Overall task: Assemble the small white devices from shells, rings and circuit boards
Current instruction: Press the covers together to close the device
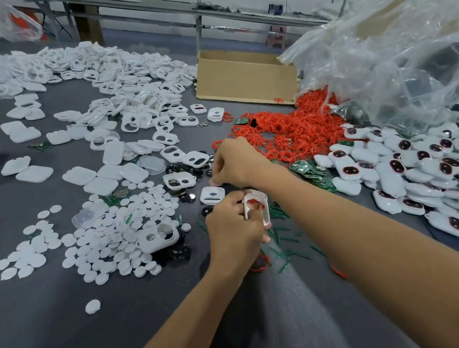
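A worker's left hand (233,231) grips a white shell (253,204) upright, fingers curled round its edge, with a red ring (256,206) showing inside it. The right hand (235,162) reaches past it to the grey surface (50,328). Its fingers (217,179) are bent down, tips drawn together among dark round parts (189,178); whether they have closed on one cannot be told.

A second shell (212,195) lies flat between the two hands, just below the right fingertips. The loose red rings (291,129) are heaped beyond the right hand, and green circuit boards (307,167) lie close beside its wrist. Finished devices (435,168) are piled well off to that side, with white discs (110,234) spread on the far side of the left hand.

The step in hand appears to be fitting out a ringed shell. The next move likely calls for lifting one small part cleanly from the scatter and seating it in the held shell without knocking the ring loose.
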The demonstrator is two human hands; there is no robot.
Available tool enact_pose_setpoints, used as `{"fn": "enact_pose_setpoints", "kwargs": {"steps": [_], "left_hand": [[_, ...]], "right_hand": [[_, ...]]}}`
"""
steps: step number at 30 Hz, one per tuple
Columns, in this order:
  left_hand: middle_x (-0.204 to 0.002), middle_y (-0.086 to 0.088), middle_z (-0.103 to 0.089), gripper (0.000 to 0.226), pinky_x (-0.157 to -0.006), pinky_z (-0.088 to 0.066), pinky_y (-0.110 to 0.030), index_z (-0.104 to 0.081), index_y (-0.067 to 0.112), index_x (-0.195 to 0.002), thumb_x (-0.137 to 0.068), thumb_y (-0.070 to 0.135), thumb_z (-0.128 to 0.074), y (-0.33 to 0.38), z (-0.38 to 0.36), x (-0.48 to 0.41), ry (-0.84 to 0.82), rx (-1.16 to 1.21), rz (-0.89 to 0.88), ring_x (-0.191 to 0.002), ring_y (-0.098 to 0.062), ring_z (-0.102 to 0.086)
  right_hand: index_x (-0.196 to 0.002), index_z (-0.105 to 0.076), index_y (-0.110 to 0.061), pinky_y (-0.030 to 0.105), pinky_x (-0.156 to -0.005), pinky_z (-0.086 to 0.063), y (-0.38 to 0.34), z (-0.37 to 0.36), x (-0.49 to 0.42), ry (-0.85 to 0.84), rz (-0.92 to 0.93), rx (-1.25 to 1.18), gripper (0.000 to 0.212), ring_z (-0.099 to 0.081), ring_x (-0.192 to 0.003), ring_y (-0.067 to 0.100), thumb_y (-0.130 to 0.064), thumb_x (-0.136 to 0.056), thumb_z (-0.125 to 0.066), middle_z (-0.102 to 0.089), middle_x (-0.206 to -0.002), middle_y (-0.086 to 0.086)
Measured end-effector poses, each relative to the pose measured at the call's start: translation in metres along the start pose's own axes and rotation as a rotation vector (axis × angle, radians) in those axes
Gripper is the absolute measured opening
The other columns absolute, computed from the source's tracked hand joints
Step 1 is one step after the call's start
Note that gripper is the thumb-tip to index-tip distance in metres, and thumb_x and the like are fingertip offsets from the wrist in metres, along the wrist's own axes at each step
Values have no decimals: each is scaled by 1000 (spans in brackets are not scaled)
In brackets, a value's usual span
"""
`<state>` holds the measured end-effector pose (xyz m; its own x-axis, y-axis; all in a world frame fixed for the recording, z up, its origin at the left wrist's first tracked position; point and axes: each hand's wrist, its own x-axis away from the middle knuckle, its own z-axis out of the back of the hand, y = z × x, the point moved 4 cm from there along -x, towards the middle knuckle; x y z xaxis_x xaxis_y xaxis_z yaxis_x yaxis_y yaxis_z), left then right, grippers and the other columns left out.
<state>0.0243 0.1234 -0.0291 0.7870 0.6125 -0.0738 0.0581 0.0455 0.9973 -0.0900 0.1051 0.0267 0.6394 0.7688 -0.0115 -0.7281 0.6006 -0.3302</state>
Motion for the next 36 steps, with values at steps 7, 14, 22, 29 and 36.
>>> {"fn": "enact_pose_setpoints", "kwargs": {"steps": [7,14,22,29,36], "left_hand": [[-77,-3,-73,30,-45,-52,-23,-62,28,-84,-93,1,-53,0,1,0,-5,61,37,-54,-15,-68],[-78,-5,-73,26,-51,-55,-24,-65,16,-85,-94,-4,-52,-3,0,-2,-3,149,85,-58,-14,-69],[-76,-1,-76,26,-59,-57,-23,-70,17,-82,-87,-7,-60,-5,3,-6,30,275,153,-73,-14,-72],[-78,-1,-76,37,-61,-56,-21,-71,17,-87,-86,-16,-53,-4,0,-6,-57,269,124,-73,-11,-72],[-80,-4,-76,27,-62,-57,-22,-70,14,-90,-88,-11,-60,-3,0,-6,-110,294,117,-74,-14,-72]], "right_hand": [[-86,-67,5,41,-66,-56,4,1,-8,-46,-95,46,22,-64,-84,34,-10,-73,-76,-67,-88,17],[-71,-54,-1,36,-62,-44,11,-5,0,54,-23,146,12,-50,-70,35,-5,-82,-55,-52,-72,17],[-77,-74,-17,26,-67,-48,36,25,74,306,60,-561,16,-59,-66,11,-3,-82,-69,-70,-72,-2],[-77,-77,-13,15,-63,-35,38,6,101,400,107,-449,15,-49,-64,4,1,-75,-72,-63,-70,-1],[-77,-76,-15,26,-68,-42,41,4,106,509,183,-443,14,-55,-73,17,-1,-75,-73,-65,-74,3]]}}
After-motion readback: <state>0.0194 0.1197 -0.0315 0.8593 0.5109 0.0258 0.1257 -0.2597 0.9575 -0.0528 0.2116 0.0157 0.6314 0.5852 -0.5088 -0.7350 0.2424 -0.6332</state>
